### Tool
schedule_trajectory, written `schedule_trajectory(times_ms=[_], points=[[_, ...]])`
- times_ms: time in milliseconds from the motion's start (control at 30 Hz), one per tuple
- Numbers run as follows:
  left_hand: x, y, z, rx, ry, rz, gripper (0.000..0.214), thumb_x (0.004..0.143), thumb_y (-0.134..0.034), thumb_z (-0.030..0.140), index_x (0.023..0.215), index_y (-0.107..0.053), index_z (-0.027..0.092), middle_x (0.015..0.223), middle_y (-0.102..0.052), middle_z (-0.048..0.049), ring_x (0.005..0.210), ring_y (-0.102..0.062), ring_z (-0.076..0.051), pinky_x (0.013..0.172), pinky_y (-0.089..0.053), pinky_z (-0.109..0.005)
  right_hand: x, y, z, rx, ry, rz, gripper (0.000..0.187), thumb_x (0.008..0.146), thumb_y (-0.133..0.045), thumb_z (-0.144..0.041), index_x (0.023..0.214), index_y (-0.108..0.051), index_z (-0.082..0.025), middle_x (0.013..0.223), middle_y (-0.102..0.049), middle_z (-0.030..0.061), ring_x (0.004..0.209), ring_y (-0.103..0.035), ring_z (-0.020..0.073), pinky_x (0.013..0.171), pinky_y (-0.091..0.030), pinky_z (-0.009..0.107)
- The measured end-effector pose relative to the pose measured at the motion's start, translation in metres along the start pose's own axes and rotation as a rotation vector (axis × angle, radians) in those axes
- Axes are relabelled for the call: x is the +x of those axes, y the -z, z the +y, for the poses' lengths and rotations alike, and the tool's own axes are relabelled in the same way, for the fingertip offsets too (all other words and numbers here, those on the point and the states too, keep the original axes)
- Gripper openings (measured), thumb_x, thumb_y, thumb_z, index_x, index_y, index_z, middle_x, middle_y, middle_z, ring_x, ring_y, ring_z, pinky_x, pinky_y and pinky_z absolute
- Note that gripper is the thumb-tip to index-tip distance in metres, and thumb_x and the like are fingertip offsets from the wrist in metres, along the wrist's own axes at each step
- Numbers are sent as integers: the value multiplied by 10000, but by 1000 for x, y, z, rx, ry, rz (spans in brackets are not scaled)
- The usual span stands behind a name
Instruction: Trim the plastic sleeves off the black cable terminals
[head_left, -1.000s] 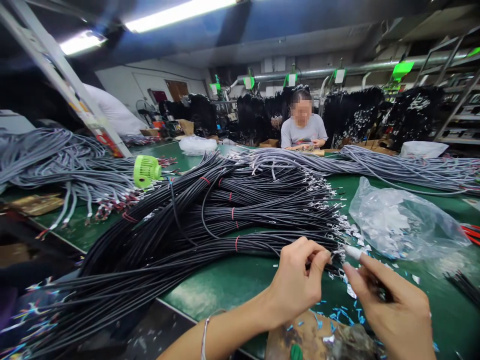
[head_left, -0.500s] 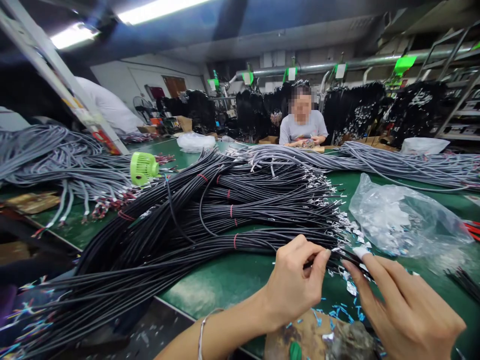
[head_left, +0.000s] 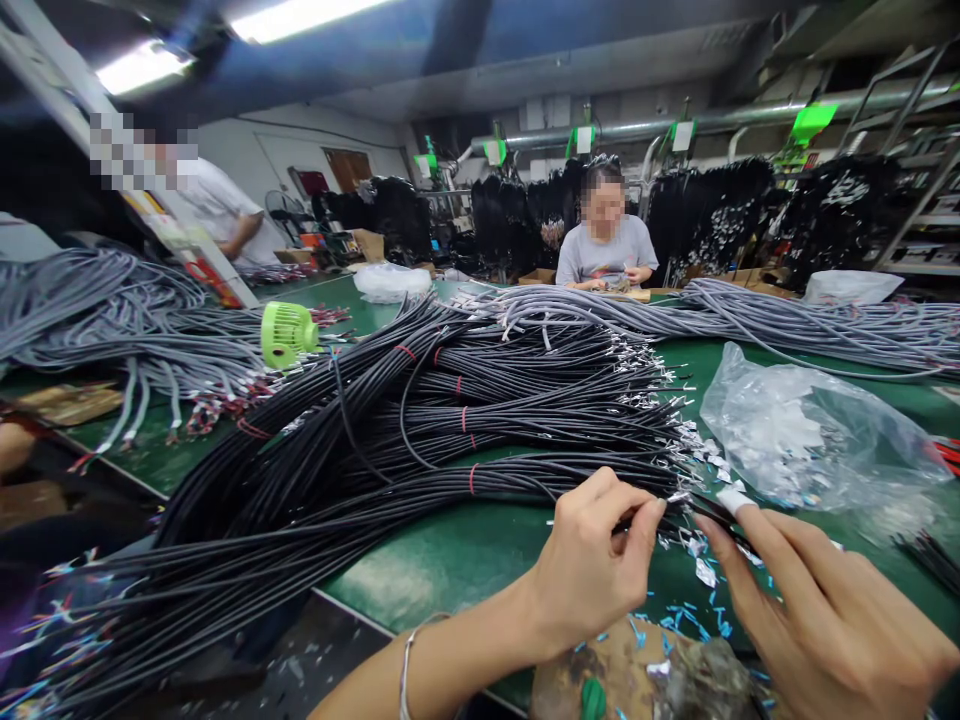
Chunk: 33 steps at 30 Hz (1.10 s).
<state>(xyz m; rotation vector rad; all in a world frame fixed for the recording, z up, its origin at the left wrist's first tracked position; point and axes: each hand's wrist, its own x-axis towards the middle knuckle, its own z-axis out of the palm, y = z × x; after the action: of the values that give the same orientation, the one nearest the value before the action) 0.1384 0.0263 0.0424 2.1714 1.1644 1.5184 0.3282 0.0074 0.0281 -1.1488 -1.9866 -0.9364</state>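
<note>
My left hand (head_left: 596,565) is closed in a pinch on the end of a black cable, most of which is hidden by the fingers. A bit of silvery foil (head_left: 679,497) shows at the cable's tip, just past the thumb. In my right hand (head_left: 832,600) is a slim dark tool that looks like tweezers (head_left: 718,508), its points close to the foil. White tape covers the tip of my right index finger. Behind my hands lie bundles of black cables (head_left: 420,490) tied with red bands, their stripped ends pointing right.
A clear plastic bag (head_left: 817,430) of scraps lies right. Blue clippings (head_left: 686,620) and a worn board (head_left: 574,680) are in front. Grey cables (head_left: 810,325) run across the back. A green fan (head_left: 287,335) stands left. One person (head_left: 607,250) sits opposite; another (head_left: 225,215) is far left.
My right hand and the tweezers have shifted slightly right, while my left hand has hardly moved. More foil shows at the cable tip. The person at far left has come further into view.
</note>
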Motion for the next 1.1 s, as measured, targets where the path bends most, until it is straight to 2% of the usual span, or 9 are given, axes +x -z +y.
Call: schedule_trajectory(times_ms=[200,333,567,700,767,833,933,1100], points=[[-3,-5,-1,58,-96,39,143,840,-539,132,793,-666,83,630,-536,-37,508,-459,-97,411,-353,-191,-10,-3,7,9,139,-48,249,817,-648,-196,1040,-724,-276,1034,-718,31,743,-665,206,694,-431,331],[-2,-3,-1,23,-78,54,140,833,-547,119,777,-663,63,636,-520,-41,511,-461,-88,406,-359,-169,-11,-3,8,-14,73,-7,240,784,-683,-192,1001,-740,-278,1030,-719,33,692,-646,207,634,-419,328],[-2,-2,-1,20,-77,37,142,833,-547,112,784,-666,53,637,-528,-50,537,-470,-97,433,-368,-177,-12,-4,8,-14,104,6,249,764,-703,-193,999,-741,-264,1014,-724,41,682,-644,213,625,-417,335],[-2,-3,-1,23,-74,-3,155,837,-542,109,764,-670,62,627,-539,-50,532,-466,-101,439,-351,-198,-13,-4,5,50,151,-35,268,792,-665,-150,1037,-721,-244,998,-728,47,740,-670,226,673,-427,349],[-2,-3,-1,7,-70,1,169,846,-528,101,751,-663,64,626,-545,-52,549,-473,-104,453,-355,-199,-10,-4,1,89,54,-28,233,800,-664,-177,1019,-717,-237,973,-730,44,730,-675,222,646,-429,335],[-1,-2,-1,-15,-60,31,170,854,-519,98,759,-655,61,639,-554,-58,563,-479,-103,457,-358,-193,-5,-4,-4,158,-108,-6,178,817,-651,-227,985,-710,-221,924,-730,49,698,-674,208,618,-437,318],[-1,-1,0,-52,-53,84,149,850,-526,96,779,-649,51,667,-567,-70,569,-484,-97,448,-358,-180,5,-6,-9,361,-303,2,185,846,-610,-312,946,-687,-176,851,-721,64,678,-679,186,615,-483,281],[-2,-1,0,-85,-67,117,129,835,-549,93,790,-660,43,657,-571,-72,563,-485,-98,460,-367,-188,13,-9,-7,625,-412,-105,178,833,-611,-340,881,-698,-193,810,-732,30,641,-691,155,575,-537,209]])
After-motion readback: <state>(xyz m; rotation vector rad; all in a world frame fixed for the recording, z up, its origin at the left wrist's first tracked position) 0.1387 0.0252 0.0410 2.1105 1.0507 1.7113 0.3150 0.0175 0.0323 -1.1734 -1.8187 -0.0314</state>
